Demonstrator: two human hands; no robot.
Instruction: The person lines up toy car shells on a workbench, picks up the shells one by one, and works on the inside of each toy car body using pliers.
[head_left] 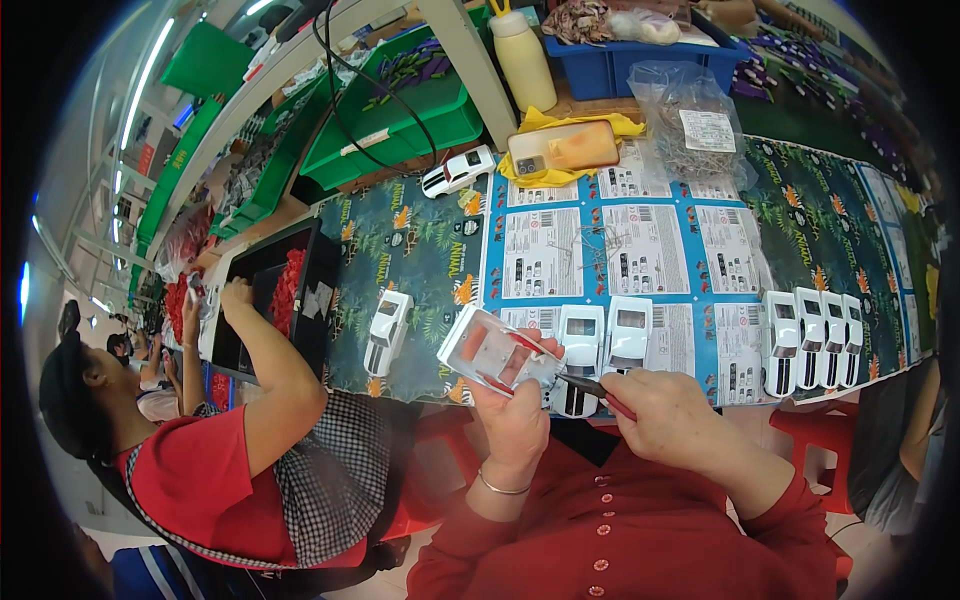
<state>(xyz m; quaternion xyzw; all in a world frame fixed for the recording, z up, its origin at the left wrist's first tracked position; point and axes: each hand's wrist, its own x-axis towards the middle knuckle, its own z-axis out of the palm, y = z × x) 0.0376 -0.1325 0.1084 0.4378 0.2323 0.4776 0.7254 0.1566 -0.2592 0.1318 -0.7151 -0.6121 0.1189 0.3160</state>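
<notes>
My left hand (pixel 513 428) is closed round a white toy car body (pixel 492 352), which is turned so its hollow inside and red parts show. In my right hand (pixel 672 418) is a pair of pliers (pixel 579 383) with dark jaws and a red handle. Its tip meets the near right end of the car body; what lies between the jaws is too small to make out. Just behind my hands stand two white toy cars, one (pixel 580 333) partly covered by the tool and the other (pixel 628 332) beside it.
More white toy cars (pixel 780 343) line up at the right; single ones lie left (pixel 388 330) and at the back (pixel 459 172). Thin metal pins (pixel 590 243) lie on the printed sheets, near a plastic bag (pixel 692 125) and a phone (pixel 580 148). A co-worker (pixel 215 470) works at left.
</notes>
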